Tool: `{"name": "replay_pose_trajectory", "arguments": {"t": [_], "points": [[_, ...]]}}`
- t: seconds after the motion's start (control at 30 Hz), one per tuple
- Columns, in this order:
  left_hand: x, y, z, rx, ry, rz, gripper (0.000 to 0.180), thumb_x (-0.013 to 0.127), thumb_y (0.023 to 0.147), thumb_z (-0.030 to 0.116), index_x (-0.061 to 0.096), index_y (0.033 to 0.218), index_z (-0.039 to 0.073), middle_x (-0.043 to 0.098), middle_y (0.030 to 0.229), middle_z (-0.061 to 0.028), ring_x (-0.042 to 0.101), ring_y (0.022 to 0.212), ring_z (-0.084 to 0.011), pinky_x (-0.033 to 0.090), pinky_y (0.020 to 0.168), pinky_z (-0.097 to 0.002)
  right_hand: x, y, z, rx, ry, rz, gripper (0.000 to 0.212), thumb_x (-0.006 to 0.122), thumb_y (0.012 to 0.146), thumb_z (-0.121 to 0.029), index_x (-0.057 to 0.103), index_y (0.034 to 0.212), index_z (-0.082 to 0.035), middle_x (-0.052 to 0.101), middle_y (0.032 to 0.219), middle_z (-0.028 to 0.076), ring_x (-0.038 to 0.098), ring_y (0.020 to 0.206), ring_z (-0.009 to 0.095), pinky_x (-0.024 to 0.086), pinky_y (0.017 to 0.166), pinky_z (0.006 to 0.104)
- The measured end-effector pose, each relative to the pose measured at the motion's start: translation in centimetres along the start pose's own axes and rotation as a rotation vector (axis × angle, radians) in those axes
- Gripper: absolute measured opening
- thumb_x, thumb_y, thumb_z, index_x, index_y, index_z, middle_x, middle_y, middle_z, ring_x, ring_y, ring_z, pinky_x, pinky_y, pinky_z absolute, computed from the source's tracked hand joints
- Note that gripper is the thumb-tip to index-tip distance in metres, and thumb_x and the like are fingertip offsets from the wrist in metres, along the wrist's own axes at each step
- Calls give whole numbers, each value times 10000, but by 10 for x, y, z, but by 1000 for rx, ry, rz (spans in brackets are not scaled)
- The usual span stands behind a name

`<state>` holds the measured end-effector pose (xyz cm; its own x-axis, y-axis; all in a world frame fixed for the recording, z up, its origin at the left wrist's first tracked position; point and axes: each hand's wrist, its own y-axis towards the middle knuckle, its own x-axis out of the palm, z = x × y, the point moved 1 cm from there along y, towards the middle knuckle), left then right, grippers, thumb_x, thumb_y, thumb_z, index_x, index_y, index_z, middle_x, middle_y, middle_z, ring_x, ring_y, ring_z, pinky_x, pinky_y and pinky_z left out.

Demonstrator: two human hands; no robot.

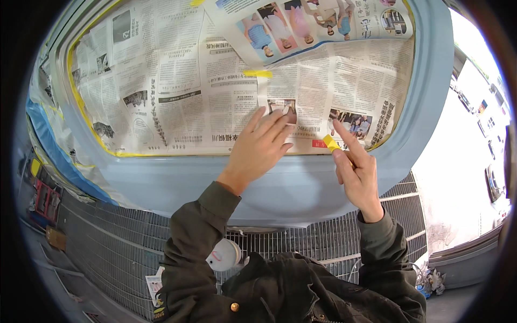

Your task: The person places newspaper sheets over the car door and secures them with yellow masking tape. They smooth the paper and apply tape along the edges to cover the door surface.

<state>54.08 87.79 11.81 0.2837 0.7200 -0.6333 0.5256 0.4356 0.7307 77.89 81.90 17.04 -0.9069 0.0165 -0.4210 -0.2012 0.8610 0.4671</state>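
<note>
Spread flat on newspaper (215, 102) that covers a framed opening, my left hand (259, 148) has its fingers apart and holds nothing. It lies near the lower edge of the sheets. My right hand (356, 175) pinches a slim yellow tool (330, 142) between thumb and fingers, its index finger stretched out toward a printed photo. Most of the tool is hidden in the hand, so its exact kind does not show. Yellow masking tape (134, 154) runs along the paper's border, and a short yellow tape strip (258, 74) joins the sheets above my left hand.
A light blue-grey vehicle panel (258, 188) frames the paper. Another newspaper sheet (307, 27) overlaps at the top. Below are a metal floor grate (124, 231) and a white bucket (225, 255). A cardboard box (55, 238) and red rack (46, 202) stand at left.
</note>
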Motion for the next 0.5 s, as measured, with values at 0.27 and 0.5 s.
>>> {"name": "replay_pose_trajectory", "arguments": {"t": [0.27,0.5], "points": [[8,-18,0,-176,-79,-36,367,695,953,343,692,1193,65,659,1365,-98,627,1241,-251,475,1083,-421,7,5,-6,66,-36,-69,566,574,1025,-133,408,1564,-76,498,535,-7,426,503,64,387,540,259],[2,-40,-9,-175,-179,0,243,710,921,269,731,1034,55,742,1107,-72,687,1098,-240,520,1001,-394,12,6,-8,46,-11,-131,575,519,1007,-83,379,1564,-72,508,548,0,444,513,82,390,549,266]]}}
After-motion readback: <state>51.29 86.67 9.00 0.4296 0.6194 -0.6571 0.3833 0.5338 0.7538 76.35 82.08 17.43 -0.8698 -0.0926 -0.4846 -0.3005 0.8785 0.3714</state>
